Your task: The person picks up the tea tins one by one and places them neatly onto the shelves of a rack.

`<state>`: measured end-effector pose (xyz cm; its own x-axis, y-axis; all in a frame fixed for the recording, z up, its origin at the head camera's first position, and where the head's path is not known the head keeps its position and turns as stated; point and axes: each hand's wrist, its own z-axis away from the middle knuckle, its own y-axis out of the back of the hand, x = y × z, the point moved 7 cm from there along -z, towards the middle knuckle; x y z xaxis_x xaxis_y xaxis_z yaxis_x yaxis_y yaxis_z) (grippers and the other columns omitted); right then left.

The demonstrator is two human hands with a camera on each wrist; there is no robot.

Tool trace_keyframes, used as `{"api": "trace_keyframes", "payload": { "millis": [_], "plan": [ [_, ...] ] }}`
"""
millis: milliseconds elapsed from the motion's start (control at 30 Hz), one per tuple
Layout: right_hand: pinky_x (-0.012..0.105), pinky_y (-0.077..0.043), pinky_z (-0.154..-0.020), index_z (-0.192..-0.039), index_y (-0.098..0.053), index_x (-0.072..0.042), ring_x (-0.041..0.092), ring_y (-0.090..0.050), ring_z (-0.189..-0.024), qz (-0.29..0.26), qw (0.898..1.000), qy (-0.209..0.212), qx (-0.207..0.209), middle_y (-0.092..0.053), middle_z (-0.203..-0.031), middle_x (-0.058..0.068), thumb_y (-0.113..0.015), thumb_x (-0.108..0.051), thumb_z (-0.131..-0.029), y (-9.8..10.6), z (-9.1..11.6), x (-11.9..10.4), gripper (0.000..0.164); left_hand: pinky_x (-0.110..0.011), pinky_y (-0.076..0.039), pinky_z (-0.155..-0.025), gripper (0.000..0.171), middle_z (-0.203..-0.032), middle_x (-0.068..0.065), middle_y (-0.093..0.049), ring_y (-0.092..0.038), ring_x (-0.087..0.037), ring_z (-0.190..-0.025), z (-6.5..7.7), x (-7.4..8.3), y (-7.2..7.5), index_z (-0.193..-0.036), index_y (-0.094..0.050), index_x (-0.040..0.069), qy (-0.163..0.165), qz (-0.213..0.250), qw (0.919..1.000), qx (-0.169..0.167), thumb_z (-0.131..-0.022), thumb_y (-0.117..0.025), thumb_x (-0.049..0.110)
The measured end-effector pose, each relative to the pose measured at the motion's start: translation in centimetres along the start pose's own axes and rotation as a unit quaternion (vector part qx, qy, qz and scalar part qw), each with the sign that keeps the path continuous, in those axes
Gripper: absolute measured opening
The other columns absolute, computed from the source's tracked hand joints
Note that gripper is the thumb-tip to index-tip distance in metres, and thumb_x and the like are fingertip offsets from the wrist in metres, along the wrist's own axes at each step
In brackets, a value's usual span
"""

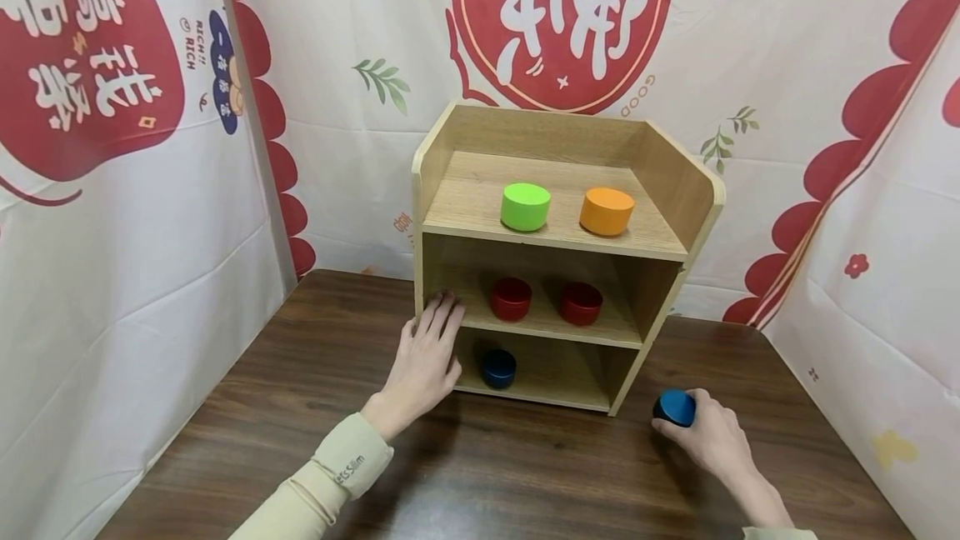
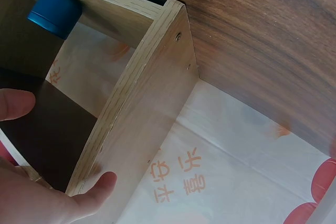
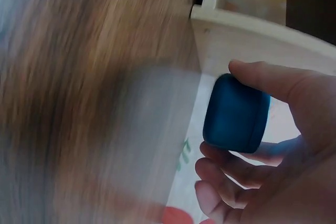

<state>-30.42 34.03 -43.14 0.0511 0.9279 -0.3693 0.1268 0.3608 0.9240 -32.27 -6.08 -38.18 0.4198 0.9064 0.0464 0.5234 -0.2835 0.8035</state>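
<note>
A light wooden three-tier shelf (image 1: 547, 332) stands on the table. My left hand (image 1: 423, 361) rests on its left front edge with mostly straight fingers; in the left wrist view, one finger lies along the outside of the side panel (image 2: 152, 103). My right hand (image 1: 716, 436) pinches a small round blue tin (image 3: 236, 114) between thumb and fingers, to the right of the shelf. Another blue tin (image 1: 498, 368) sits on the bottom tier. Two red tins (image 1: 511, 299) are on the middle tier. Up top stand a green tin (image 1: 525, 207) and an orange tin (image 1: 607, 212).
Dark brown wood covers the tabletop (image 1: 555, 482) around the shelf. White cloth (image 1: 337, 173) with red and green prints hangs close behind the shelf and on both sides.
</note>
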Motion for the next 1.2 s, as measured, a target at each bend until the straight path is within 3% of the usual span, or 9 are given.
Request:
{"api": "trace_keyframes", "payload": {
  "millis": [200,700,1200],
  "plan": [
    [0.046,-0.052,-0.065,-0.123,-0.048,0.013,0.039,-0.065,-0.086,-0.016,0.999,0.026,-0.010,-0.062,-0.104,0.034,-0.079,-0.040,-0.073,-0.6,0.9,-2.4,0.080,-0.052,-0.040,-0.097,0.073,-0.156,-0.009,-0.031,-0.026,-0.025,-0.145,0.0,0.0,0.0,-0.150,-0.032,0.012,-0.001,0.000,1.0000,0.004,-0.083,-0.060,0.018],
    [0.047,-0.054,-0.070,-0.118,-0.056,0.005,0.035,-0.066,-0.091,-0.039,0.996,0.078,-0.009,-0.067,-0.104,0.022,-0.082,-0.037,-0.071,-1.3,2.9,-8.5,0.068,-0.052,-0.040,-0.097,0.073,-0.155,-0.010,-0.032,-0.027,-0.025,-0.145,0.0,0.1,0.3,-0.149,-0.033,0.011,-0.002,-0.004,1.0000,0.007,-0.082,-0.061,0.018],
    [0.047,-0.055,-0.074,-0.121,-0.056,0.001,0.033,-0.066,-0.095,-0.063,0.992,0.109,0.020,-0.066,-0.110,0.018,-0.080,-0.035,-0.074,-1.3,1.1,-13.7,0.064,-0.052,-0.039,-0.098,0.074,-0.156,-0.009,-0.031,-0.026,-0.025,-0.146,0.1,0.0,0.1,-0.150,-0.031,0.012,0.000,-0.003,1.0000,0.001,-0.083,-0.061,0.019]
  ]
}}
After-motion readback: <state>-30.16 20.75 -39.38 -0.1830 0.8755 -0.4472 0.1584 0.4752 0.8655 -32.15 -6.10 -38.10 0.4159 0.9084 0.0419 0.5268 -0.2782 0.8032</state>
